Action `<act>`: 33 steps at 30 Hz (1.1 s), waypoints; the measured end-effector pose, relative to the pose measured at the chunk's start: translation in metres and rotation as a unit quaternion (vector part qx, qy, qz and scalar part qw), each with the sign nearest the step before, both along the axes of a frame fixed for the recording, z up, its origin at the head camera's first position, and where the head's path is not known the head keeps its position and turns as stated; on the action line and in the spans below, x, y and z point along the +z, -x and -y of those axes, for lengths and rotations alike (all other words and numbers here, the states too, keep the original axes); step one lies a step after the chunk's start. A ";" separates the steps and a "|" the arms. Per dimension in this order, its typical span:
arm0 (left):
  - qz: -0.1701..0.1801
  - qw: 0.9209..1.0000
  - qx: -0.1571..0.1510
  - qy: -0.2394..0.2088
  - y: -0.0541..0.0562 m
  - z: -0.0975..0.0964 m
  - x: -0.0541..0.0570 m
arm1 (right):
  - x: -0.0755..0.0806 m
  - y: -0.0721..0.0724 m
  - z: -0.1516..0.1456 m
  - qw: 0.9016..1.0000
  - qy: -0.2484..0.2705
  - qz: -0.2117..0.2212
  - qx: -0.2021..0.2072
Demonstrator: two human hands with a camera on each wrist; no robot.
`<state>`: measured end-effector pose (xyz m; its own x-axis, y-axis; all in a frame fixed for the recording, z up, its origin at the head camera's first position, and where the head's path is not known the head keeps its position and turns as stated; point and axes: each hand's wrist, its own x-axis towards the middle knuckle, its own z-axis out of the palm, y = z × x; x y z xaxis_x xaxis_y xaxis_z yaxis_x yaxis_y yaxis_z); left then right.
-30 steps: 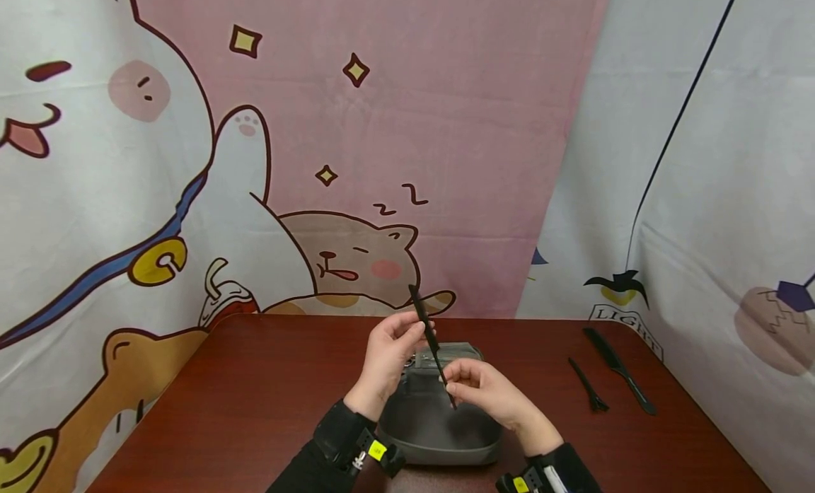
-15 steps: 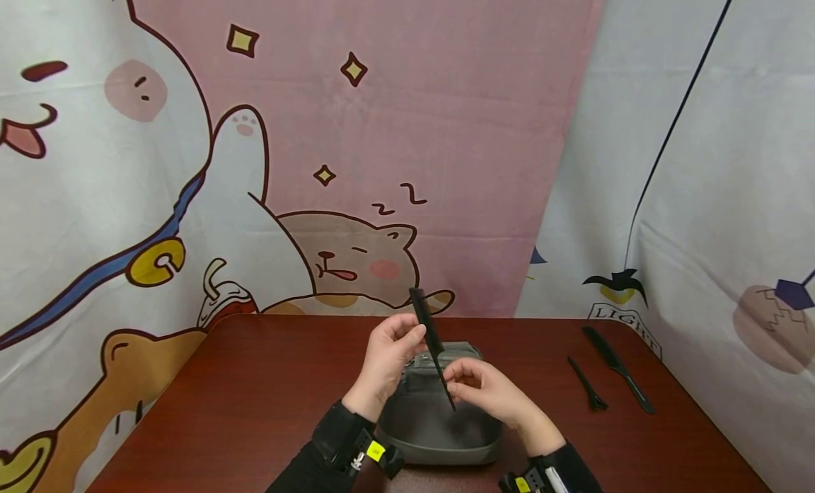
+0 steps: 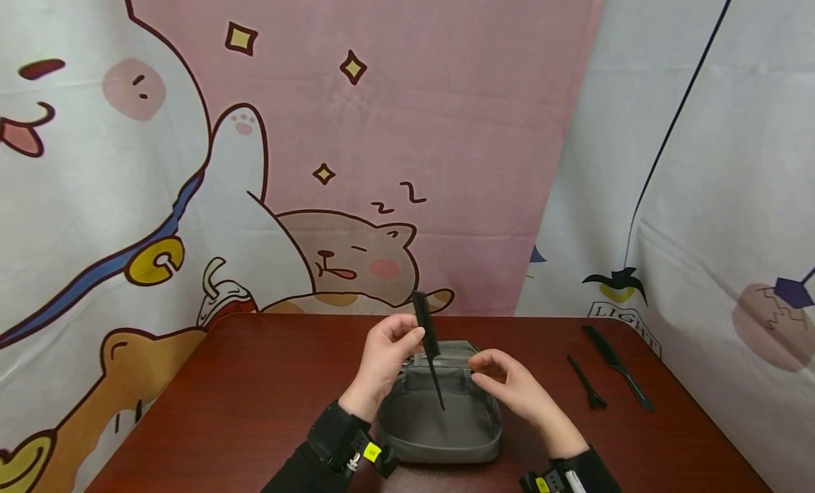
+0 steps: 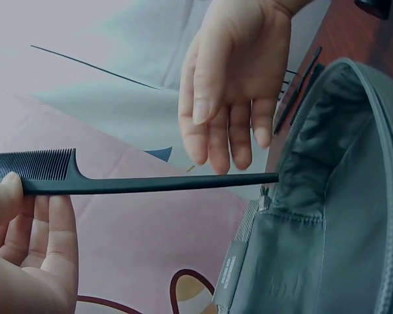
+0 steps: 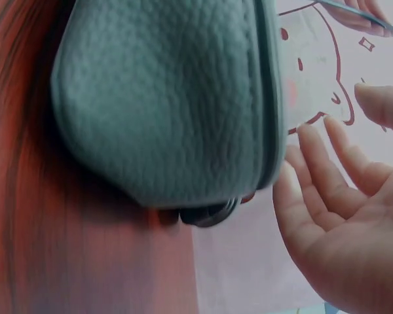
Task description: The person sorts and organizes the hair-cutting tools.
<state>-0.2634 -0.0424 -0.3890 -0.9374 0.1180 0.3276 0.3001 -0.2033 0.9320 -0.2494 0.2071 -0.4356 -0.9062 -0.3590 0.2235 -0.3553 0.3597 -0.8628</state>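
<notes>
My left hand pinches a black rat-tail comb by its toothed part, between thumb and fingers. The comb's thin tail points down over an open grey-green zip bag, whose inside faces up. In the left wrist view the tail tip overlaps the bag's edge. My right hand hovers at the bag's right side, fingers loosely bent and nothing in them. The right wrist view shows its spread fingers beside the bag's pebbled outer wall.
On the right of the reddish-brown table lie a slim black hair clip and a larger black comb with a handle. A cartoon-printed cloth hangs behind the table. The bag's lid leans back at the far side.
My right hand has let go of the comb's tail and moved right. The left hand keeps the comb, now turned with its toothed side broader to view and its tail more upright.
</notes>
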 end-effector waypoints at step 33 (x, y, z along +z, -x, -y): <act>-0.110 0.967 -0.043 0.228 -0.002 0.010 -0.010 | -0.017 -0.008 -0.017 0.987 -0.138 0.067 -0.048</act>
<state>-0.2611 -0.0524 -0.3990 -0.8311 0.3716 0.4138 0.5016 0.1794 0.8463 -0.2416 0.2237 -0.4529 -0.9537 -0.3007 0.0049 -0.1976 0.6141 -0.7641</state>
